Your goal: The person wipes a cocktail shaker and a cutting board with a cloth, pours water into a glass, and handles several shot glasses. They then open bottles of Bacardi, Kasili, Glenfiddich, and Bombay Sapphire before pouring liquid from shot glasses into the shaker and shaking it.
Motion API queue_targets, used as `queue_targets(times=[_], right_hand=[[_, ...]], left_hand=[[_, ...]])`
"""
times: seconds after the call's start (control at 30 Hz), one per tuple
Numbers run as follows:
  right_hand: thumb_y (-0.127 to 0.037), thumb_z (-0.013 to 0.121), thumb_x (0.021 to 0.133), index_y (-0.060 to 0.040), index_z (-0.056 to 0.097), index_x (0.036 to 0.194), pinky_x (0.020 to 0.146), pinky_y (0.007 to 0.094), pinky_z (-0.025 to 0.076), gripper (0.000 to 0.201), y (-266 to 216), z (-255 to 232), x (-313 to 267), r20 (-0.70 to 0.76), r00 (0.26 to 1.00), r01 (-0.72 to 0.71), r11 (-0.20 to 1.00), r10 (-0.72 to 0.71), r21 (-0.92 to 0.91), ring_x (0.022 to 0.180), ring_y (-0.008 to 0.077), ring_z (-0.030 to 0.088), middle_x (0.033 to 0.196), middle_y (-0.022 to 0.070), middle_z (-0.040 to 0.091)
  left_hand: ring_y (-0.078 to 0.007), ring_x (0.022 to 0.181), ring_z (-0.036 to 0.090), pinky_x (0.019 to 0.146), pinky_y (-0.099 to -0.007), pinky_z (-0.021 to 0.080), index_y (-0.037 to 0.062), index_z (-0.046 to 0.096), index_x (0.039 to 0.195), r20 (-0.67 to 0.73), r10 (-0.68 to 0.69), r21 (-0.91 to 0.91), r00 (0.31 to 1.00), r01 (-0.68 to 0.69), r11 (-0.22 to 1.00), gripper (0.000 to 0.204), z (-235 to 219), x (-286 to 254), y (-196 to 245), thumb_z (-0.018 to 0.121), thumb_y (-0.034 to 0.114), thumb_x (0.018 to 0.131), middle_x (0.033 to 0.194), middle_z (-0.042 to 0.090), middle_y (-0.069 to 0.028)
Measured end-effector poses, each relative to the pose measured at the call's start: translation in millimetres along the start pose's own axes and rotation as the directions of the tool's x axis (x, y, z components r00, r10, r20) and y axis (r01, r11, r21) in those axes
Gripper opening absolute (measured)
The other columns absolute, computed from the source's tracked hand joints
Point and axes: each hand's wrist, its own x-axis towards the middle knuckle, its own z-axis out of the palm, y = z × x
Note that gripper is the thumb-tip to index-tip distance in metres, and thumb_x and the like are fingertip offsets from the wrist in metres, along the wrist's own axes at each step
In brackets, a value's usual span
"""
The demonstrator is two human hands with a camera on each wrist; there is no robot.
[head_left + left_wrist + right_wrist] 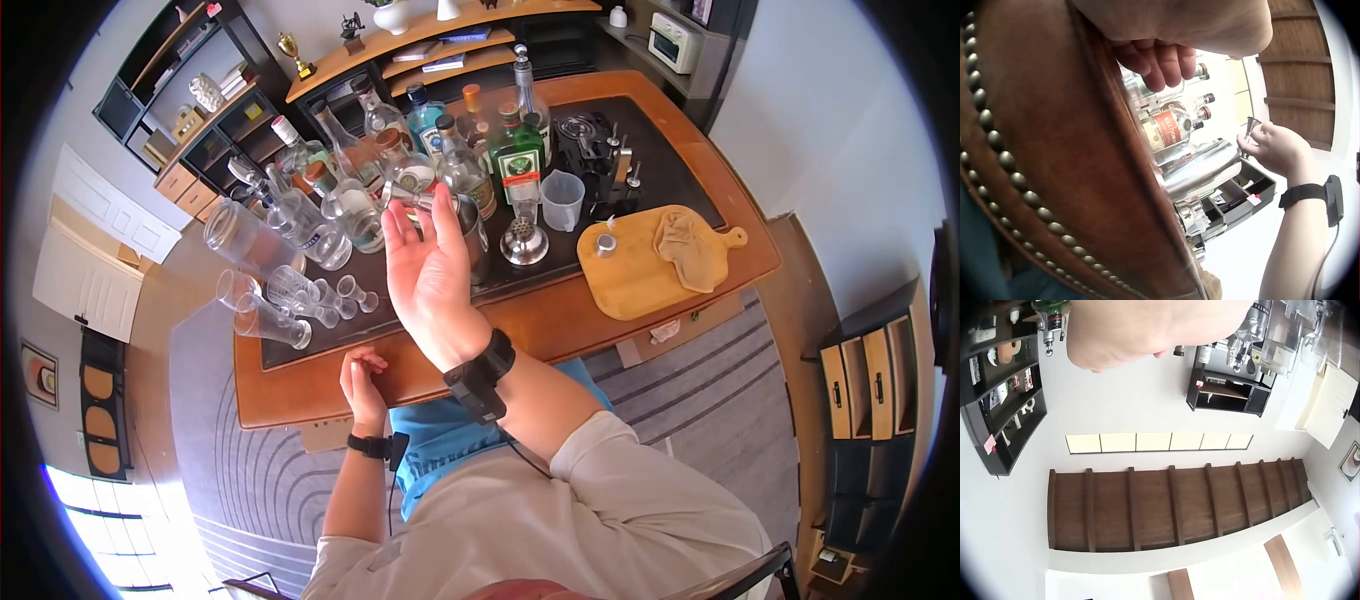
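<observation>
My right hand (430, 265), palm turned up, pinches a metal jigger (402, 194) between fingers and thumb. It is raised above the table in front of the bottles. Below and behind the hand stands a metal shaker tin (474, 240), partly covered by it. From the left wrist view, the jigger (1249, 132) sits higher than the shaker tin (1204, 172), tilted, in the right hand (1283, 150). My left hand (362, 382) is at the table's front edge with loosely bent fingers (1169, 62) and nothing in them. A shaker top with strainer holes (524, 240) stands right of the tin.
Several bottles crowd the back, including a green bottle (519, 155). Glasses (290, 300) and a clear jar (245, 235) stand left. Right are a plastic measuring cup (563, 200), a black organizer (607, 180) and a wooden board (630, 285) bearing a cloth (685, 250) and small metal cap (606, 244).
</observation>
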Motion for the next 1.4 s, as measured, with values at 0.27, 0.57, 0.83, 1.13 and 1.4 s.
queue_targets(times=[0.27, 0.57, 0.83, 1.13, 1.4], right_hand=[[-0.034, 0.078, 0.099, -0.0096, 0.052, 0.14, 0.106, 0.0412, 0.054, 0.054, -14, 41, -21, 0.106, 0.989, -0.107, 0.994, 0.103, 0.029, 0.112, 0.0261, 0.059, 0.121, 0.0094, 0.05], [-0.032, 0.06, 0.111, -0.0103, 0.042, 0.164, 0.097, 0.0391, 0.054, 0.06, 4, -1, -16, 0.384, 0.861, -0.067, 0.824, 0.332, -0.563, 0.116, 0.0192, 0.059, 0.128, 0.0035, 0.053], [-0.027, 0.063, 0.108, -0.0016, 0.064, 0.144, 0.107, 0.0412, 0.051, 0.044, 12, -151, 38, 0.351, 0.728, 0.592, -0.283, 0.589, -0.754, 0.125, 0.0322, 0.061, 0.15, 0.0213, 0.05], [-0.03, 0.067, 0.104, -0.0019, 0.068, 0.138, 0.112, 0.0458, 0.047, 0.044, 24, -168, 51, 0.347, 0.714, 0.635, -0.352, 0.608, -0.688, 0.132, 0.0429, 0.058, 0.145, 0.0254, 0.056], [-0.034, 0.075, 0.099, -0.0019, 0.074, 0.132, 0.112, 0.0466, 0.047, 0.046, 14, -175, 47, 0.323, 0.722, 0.631, -0.39, 0.612, -0.671, 0.128, 0.0403, 0.061, 0.154, 0.0282, 0.052]], left_hand=[[-0.0143, 0.086, 0.062, 0.081, -0.0288, 0.047, -0.0012, 0.066, 0.118, -0.014, 0.017, 0.008, 1.0, -0.017, 1.0, 0.047, -2, -1, -4, 0.044, 0.04, 0.115, 0.092, 0.068, -0.0059], [-0.0131, 0.089, 0.061, 0.083, -0.0289, 0.047, -0.0018, 0.067, 0.119, -0.032, 0.009, 0.008, 0.999, -0.009, 1.0, 0.042, 2, -2, 8, 0.044, 0.033, 0.113, 0.093, 0.068, -0.0055], [-0.0154, 0.091, 0.063, 0.085, -0.0297, 0.048, -0.0024, 0.065, 0.121, -0.004, 0.004, -0.053, 1.0, -0.004, 0.999, 0.047, -5, -3, 11, 0.046, 0.04, 0.113, 0.095, 0.067, -0.0066], [-0.0136, 0.089, 0.063, 0.082, -0.0285, 0.049, -0.0029, 0.068, 0.116, -0.011, 0.023, -0.118, 1.0, -0.024, 0.993, 0.039, -4, -2, 18, 0.051, 0.031, 0.109, 0.094, 0.068, -0.0055], [-0.0133, 0.089, 0.063, 0.082, -0.0283, 0.049, -0.0027, 0.069, 0.116, -0.015, 0.022, -0.11, 1.0, -0.023, 0.994, 0.039, -5, -4, 13, 0.053, 0.032, 0.11, 0.092, 0.067, -0.0053]])
